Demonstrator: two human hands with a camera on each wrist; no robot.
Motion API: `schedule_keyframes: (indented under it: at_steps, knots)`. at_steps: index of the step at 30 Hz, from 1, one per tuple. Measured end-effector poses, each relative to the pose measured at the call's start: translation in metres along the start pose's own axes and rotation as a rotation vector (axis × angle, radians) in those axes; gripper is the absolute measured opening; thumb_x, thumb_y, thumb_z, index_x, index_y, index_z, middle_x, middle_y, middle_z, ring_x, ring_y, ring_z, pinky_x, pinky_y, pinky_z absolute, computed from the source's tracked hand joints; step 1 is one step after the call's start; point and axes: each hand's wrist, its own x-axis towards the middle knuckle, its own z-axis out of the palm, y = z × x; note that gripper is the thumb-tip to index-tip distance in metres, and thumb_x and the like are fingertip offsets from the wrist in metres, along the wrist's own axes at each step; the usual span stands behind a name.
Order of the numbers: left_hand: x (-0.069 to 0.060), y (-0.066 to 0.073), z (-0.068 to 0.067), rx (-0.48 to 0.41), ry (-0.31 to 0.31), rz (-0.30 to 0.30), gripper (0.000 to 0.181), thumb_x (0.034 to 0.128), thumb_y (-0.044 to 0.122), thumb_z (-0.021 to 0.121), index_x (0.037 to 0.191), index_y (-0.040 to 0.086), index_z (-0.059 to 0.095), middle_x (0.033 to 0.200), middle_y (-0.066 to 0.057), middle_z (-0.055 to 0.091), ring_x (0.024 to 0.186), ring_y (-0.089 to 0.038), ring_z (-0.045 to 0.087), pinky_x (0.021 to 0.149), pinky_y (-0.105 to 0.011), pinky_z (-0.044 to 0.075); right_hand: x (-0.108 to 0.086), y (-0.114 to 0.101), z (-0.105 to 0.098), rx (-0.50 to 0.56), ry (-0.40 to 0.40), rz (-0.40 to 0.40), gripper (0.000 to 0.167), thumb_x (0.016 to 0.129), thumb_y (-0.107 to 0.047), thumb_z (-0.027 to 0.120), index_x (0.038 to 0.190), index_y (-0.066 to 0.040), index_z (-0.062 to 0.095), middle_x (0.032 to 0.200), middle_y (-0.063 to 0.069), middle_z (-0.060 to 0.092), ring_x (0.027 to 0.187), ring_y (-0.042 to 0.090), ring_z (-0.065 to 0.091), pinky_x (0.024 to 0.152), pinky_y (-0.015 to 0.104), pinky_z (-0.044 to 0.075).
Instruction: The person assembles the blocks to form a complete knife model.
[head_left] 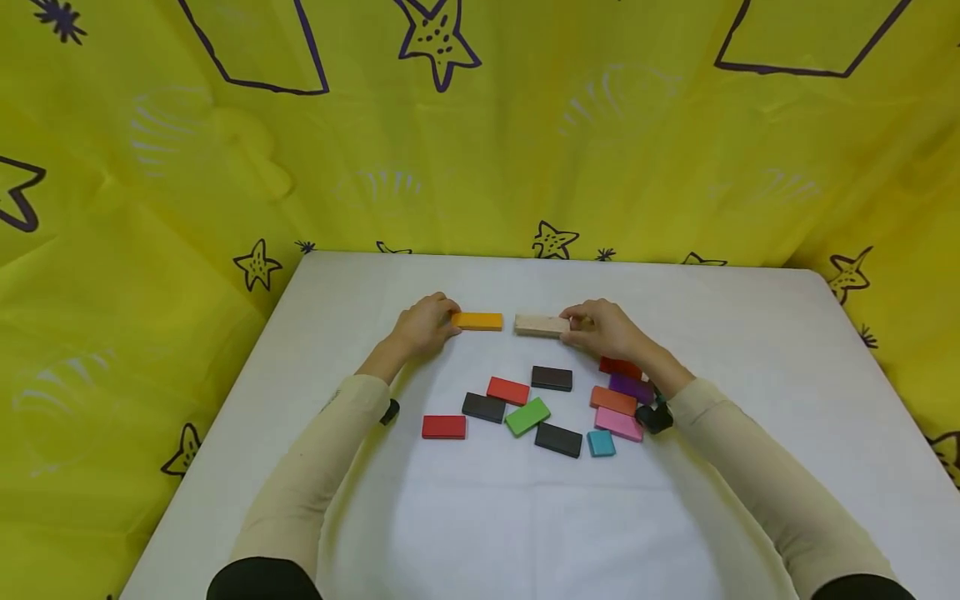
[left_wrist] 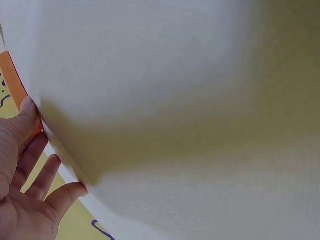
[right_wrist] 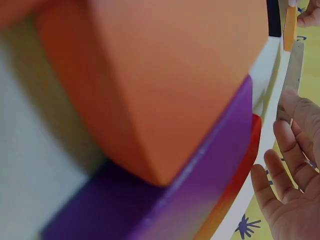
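Note:
Near the far side of the table, my left hand (head_left: 427,325) pinches the left end of a yellow-orange block (head_left: 482,322) between thumb and fingers. The same block (left_wrist: 15,82) shows at the edge of the left wrist view. Across a small gap, a plain wooden block (head_left: 538,326) lies roughly in line with it. My right hand (head_left: 606,328) grips that wooden block's right end, thumb and fingertips on it. In the right wrist view, the wooden block (right_wrist: 295,67) is partly covered by the fingers.
Nearer me lie loose blocks: dark ones (head_left: 552,378), red ones (head_left: 444,427) and a green one (head_left: 528,417). Under the right forearm sit orange (head_left: 613,400), purple (head_left: 632,388), pink (head_left: 618,424) and small blue (head_left: 601,443) blocks. A yellow patterned cloth (head_left: 480,167) hangs behind the white table (head_left: 465,525).

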Motion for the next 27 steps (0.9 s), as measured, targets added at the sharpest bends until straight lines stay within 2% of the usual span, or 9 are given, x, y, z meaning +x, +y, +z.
schedule_keyframes:
  at_steps: [14,27]
  knots:
    - [0.003,-0.001,0.001,0.001,-0.012,-0.005,0.035,0.0989,0.023,0.07,0.129,0.006,0.066,0.123,-0.01,0.061,0.115,-0.028,0.056,0.103,-0.047,0.048,0.017,-0.005,0.001,-0.017,-0.039,0.016,0.033,0.095,-0.016,0.075,0.125,-0.003,0.07,0.099,0.011,0.065,0.103,0.031,0.05,0.092,0.047,0.042]
    - [0.001,0.001,0.0,0.0,-0.012,-0.016,0.035,0.0986,0.024,0.07,0.129,0.007,0.066,0.122,-0.009,0.061,0.114,-0.027,0.056,0.1,-0.048,0.049,0.026,-0.006,0.006,-0.032,-0.049,-0.002,0.032,0.094,-0.014,0.075,0.123,-0.001,0.07,0.093,0.01,0.064,0.092,0.027,0.05,0.082,0.039,0.038]
